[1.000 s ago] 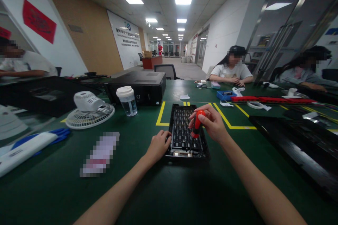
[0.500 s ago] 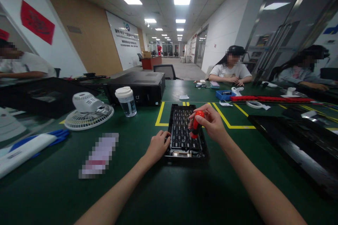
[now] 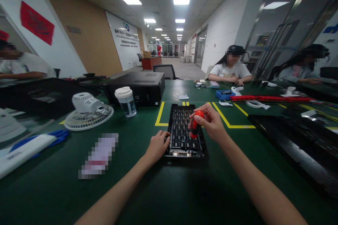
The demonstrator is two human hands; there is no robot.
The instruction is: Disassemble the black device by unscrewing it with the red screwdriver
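White fan point(image 3: 87, 104), cup point(image 3: 126, 102) left of casing point(image 3: 182, 128)

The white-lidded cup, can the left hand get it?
Probably yes: the left hand only touches the edge of the black tray, and nothing seems to stand between that hand and the cup.

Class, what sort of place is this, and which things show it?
Probably an assembly or repair workshop: a dark green table marked with yellow lines, a red and black hand tool in the right hand, and an open black rectangular case beneath it.
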